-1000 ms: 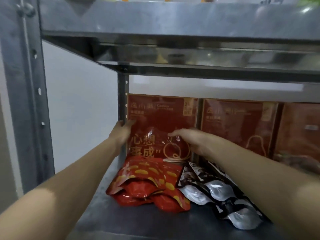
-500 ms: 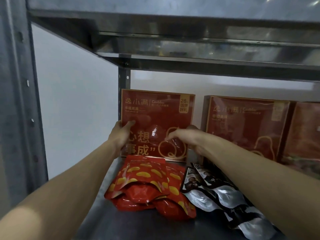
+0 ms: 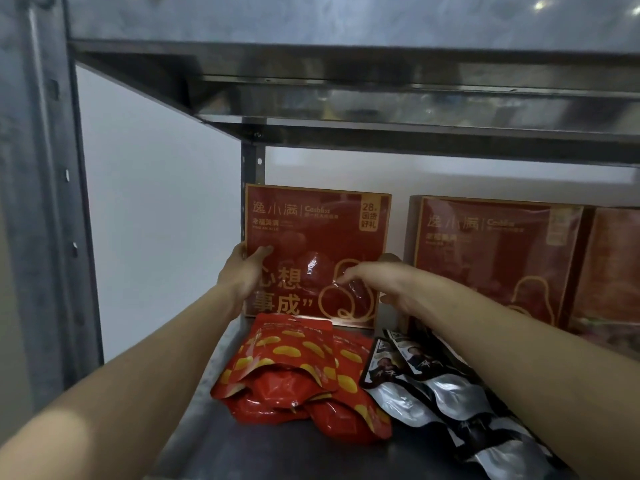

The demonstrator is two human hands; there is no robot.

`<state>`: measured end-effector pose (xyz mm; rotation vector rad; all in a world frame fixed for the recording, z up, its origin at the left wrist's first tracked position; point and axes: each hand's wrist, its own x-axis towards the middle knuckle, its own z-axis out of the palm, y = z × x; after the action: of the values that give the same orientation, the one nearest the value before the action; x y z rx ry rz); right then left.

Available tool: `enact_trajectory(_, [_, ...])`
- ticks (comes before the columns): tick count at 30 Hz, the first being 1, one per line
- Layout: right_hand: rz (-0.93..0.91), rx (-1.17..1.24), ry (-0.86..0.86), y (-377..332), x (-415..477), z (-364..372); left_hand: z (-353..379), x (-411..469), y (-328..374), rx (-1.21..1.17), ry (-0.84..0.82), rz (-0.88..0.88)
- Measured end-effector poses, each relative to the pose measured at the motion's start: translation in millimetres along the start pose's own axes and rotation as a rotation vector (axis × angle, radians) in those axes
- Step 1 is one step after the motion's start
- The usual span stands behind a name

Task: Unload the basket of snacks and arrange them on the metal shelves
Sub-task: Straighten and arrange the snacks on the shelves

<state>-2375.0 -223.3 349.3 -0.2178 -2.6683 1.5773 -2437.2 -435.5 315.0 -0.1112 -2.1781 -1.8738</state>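
The red gift box [image 3: 311, 233] now stands further toward the left edge of the metal shelf [image 3: 263, 455] than a second ago: it was tight against the second red box [image 3: 491, 261] then, and an open gap now shows between the two. Both hands have stayed on it. The left hand [image 3: 242, 275] holds the box's left edge, thumb laid on the front face and fingers wrapped round behind. The right hand [image 3: 377, 282] holds the right edge, fingers curled over the front near the gold outline and one digit showing past the side. The box stands upright at the shelf's back left corner, its left edge just beside the rear upright post [image 3: 251, 164]. A third red box [image 3: 613, 268] stands right of the second along the back edge, blurred. In front of the held box lies a heap of red pouches printed with yellow ovals [image 3: 287, 368], and touching them on the right a row of black-and-silver packets [image 3: 426, 389] runs toward the shelf's front right. The upper shelf [image 3: 346, 19] spans the top.
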Motion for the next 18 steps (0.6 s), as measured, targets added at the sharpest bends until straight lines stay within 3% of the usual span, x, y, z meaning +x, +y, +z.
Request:
enact_trajectory(5, [-0.111, -0.165, 0.064, -6.9, -16.9, -6.6, 0.1, -11.5, 11.5, 0.227, 0.15, 0.227])
enact_trajectory(9, [-0.262, -0.276, 0.164, -9.3, -48.0, -22.6, -6.6, -18.6, 19.8, 0.393, 0.255, 0.305])
enact_trajectory(14, [-0.541, -0.707, 0.308, 16.7, -78.1, -53.7, -1.5, -56.9, 33.4, 0.584, 0.1, 0.595])
enact_trajectory(18, [-0.617, -0.779, 0.415, 47.5, -97.0, -93.9, 24.8, -96.9, 48.4, 0.58, 0.036, 0.668])
